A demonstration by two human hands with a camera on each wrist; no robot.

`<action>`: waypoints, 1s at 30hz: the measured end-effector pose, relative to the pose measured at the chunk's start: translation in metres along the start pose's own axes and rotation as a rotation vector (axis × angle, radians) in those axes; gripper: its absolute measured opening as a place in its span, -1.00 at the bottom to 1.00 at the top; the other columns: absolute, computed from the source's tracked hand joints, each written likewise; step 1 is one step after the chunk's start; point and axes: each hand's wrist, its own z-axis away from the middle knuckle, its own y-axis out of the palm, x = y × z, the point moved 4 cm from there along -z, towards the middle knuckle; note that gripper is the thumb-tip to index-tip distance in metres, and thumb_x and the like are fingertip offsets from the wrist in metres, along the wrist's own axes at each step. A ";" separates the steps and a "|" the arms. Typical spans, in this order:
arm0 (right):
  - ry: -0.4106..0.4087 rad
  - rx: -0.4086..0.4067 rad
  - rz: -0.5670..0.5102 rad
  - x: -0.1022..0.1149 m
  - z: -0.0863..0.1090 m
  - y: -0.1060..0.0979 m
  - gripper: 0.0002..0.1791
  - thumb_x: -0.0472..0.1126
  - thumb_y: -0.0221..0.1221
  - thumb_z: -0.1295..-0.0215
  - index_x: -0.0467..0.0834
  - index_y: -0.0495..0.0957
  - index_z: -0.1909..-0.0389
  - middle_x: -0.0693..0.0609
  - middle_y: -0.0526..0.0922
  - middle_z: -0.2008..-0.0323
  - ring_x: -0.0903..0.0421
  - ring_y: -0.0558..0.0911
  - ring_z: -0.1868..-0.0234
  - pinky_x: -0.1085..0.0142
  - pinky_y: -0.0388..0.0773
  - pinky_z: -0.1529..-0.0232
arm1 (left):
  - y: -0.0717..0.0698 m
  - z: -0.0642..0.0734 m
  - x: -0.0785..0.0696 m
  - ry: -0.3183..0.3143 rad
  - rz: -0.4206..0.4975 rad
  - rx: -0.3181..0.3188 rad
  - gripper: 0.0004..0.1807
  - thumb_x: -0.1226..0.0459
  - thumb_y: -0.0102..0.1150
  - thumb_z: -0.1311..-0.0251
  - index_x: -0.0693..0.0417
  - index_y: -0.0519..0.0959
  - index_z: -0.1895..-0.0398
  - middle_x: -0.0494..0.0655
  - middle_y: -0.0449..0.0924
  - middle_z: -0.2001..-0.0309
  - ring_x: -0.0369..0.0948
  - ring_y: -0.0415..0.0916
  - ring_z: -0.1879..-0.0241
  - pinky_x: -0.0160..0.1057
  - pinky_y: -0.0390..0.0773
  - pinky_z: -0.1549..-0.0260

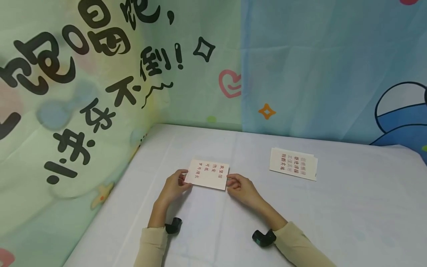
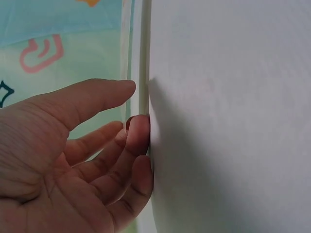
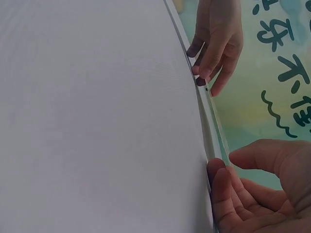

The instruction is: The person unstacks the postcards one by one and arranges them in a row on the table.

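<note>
A white card (image 1: pixel 207 174) printed with dark red Chinese characters lies level at or just above the white tabletop, between both hands. My left hand (image 1: pixel 175 184) holds its left end, the thumb by the near corner. At the right end, my right hand (image 1: pixel 242 189) grips the edge with curled fingers. Seen edge-on in the left wrist view, the card (image 2: pixel 125 53) is a thin strip beside the left hand (image 2: pixel 82 160). The right wrist view has the card edge (image 3: pixel 218 121) running between the right hand (image 3: pixel 262 189) and the left one.
A small stack of similar printed cards (image 1: pixel 291 164) lies to the right, slightly fanned. White cloth covers the table (image 1: pixel 350 207). Printed fabric walls (image 1: pixel 310 66) stand behind and at the left. Each wrist wears a black camera (image 1: pixel 265 238).
</note>
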 end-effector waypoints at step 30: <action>-0.007 0.085 0.019 0.010 -0.016 0.034 -0.50 -0.46 0.20 -0.12 -0.47 0.46 -0.14 -0.13 0.63 0.22 0.19 0.51 0.35 0.47 0.41 0.39 | -0.032 0.005 0.019 -0.062 -0.054 -0.030 -0.54 0.48 0.30 -0.12 0.39 0.45 -0.10 0.18 0.57 0.15 -0.03 0.57 0.20 -0.10 0.56 0.21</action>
